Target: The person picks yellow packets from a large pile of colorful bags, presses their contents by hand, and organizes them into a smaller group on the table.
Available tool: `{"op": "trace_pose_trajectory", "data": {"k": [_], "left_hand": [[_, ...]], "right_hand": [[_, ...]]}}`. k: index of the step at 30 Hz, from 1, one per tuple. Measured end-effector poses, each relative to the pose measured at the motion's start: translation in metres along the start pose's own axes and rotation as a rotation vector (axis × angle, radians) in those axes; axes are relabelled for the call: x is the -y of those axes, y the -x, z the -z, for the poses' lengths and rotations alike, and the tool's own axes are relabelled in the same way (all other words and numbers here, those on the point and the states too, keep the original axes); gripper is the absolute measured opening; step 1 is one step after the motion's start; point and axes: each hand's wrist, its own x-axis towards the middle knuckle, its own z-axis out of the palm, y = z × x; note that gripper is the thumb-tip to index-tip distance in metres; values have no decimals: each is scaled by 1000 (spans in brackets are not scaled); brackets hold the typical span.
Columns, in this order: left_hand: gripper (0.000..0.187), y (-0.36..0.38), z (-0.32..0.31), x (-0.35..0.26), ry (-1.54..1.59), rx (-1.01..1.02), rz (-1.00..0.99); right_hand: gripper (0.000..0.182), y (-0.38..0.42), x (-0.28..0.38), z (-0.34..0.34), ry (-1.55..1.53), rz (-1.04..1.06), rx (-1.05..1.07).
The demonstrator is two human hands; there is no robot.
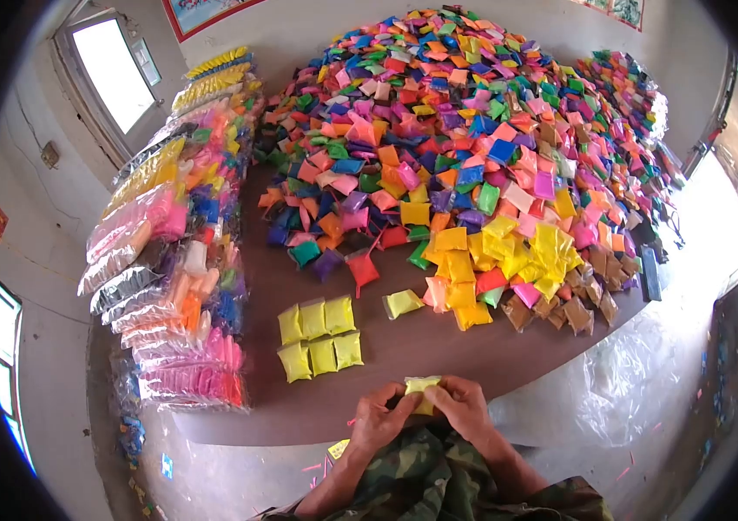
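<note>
Both hands pinch one yellow packet (422, 388) between thumbs and fingertips at the near edge of the brown table (317, 417), the left hand (379, 419) and right hand (463, 405) drawn in against the body, wrists bent inward. It looks like sorting by colour: this one likely belongs beside the six yellow packets (319, 338) laid in rows ahead-left, calling for a forward reach. Beyond lies the mixed pile of coloured packets (464, 148).

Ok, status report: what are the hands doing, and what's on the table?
Left hand and right hand both pinching one yellow packet. Six yellow packets laid in two rows ahead. Big mixed-colour packet pile beyond. Nothing between hands and rows.
</note>
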Motion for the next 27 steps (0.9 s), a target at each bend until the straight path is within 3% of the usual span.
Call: {"op": "trace_pose_trajectory", "data": {"k": [4, 7, 10, 14, 18, 24, 27], "left_hand": [[19, 0, -1, -12, -77, 33, 104], [18, 2, -14, -24, 158, -63, 186], [17, 1, -9, -19, 92, -62, 148], [18, -2, -5, -4, 190, -61, 59], [20, 0, -4, -9, 73, -53, 72], [20, -1, -14, -8, 143, -83, 88], [18, -3, -13, -7, 117, -97, 106]], "right_hand": [[20, -3, -7, -3, -130, 70, -52], [20, -4, -13, -6, -86, 90, -139], [21, -4, -6, -7, 67, 112, -133], [22, -2, 2, -8, -10, -1, -67], [20, -6, -22, -5, -78, 138, -17], [15, -6, -20, -4, -150, 160, -54], [14, -6, -23, 2, 15, 64, -59]]}}
